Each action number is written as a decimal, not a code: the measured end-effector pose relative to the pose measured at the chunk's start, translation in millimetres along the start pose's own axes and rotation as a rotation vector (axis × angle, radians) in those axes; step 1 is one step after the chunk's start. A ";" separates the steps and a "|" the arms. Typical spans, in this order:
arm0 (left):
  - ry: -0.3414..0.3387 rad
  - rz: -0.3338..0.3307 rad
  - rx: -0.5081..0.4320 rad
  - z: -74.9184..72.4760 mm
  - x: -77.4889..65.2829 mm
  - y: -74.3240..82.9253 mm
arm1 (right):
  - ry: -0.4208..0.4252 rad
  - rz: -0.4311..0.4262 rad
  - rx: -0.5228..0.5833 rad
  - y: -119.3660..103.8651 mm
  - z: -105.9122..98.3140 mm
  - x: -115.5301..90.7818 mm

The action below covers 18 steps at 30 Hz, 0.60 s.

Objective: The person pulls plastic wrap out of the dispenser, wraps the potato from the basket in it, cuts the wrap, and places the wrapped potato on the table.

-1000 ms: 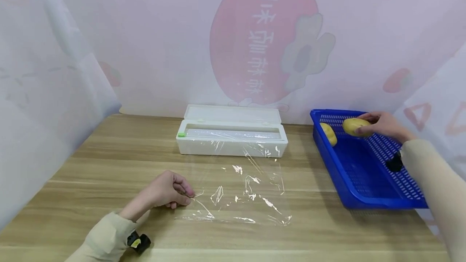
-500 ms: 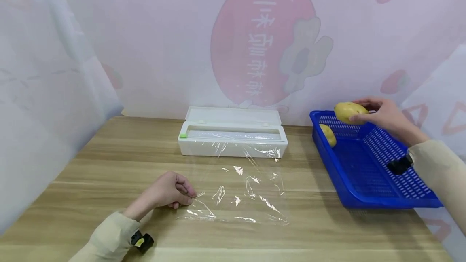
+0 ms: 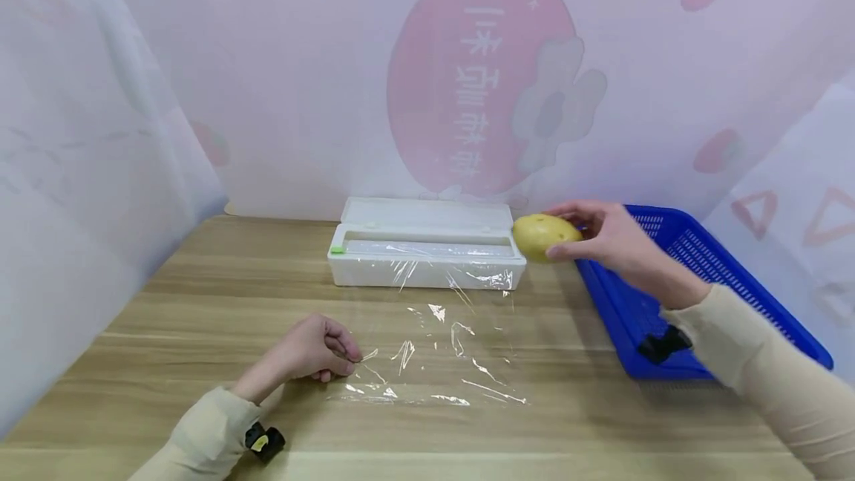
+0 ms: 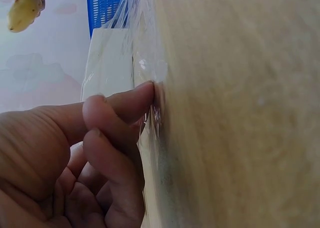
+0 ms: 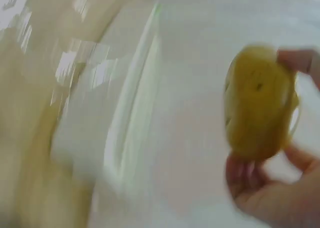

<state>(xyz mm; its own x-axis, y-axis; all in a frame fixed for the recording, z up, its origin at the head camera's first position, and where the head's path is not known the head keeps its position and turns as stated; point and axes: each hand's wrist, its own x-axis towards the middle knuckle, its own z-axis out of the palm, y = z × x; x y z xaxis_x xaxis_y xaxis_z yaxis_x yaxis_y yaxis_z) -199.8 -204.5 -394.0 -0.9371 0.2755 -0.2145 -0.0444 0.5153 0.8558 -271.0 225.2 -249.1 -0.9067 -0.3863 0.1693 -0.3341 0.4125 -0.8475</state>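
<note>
Head view: my right hand is gripping a potato aloft toward the far edge of the tabletop, beside the white box; my left hand is pinching the near-left corner of the clear film.

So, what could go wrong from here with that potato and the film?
The potato could slip, since only the right hand holds it up in the air. It might also knock the open lid of the box nearby. The film might bunch up more: it is wrinkled, and the left hand pinches just its left side.
</note>
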 end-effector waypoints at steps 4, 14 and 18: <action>0.005 -0.003 0.002 -1.4 -1.3 -0.9 | -0.064 0.064 0.153 -9.2 49.8 -8.1; 0.012 0.006 0.020 -1.5 1.1 5.5 | -0.198 0.147 0.269 13.3 136.7 -7.9; 0.019 0.002 0.022 1.3 1.4 7.6 | -0.196 0.139 0.263 26.3 148.7 -4.1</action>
<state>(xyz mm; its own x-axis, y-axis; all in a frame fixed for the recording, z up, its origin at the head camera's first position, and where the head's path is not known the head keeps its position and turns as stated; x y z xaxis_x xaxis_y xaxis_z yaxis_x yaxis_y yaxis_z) -201.0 -199.0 -388.4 -0.9436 0.2613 -0.2035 -0.0348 0.5327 0.8456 -237.8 115.0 -346.8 -0.8638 -0.5026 -0.0350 -0.1100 0.2559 -0.9604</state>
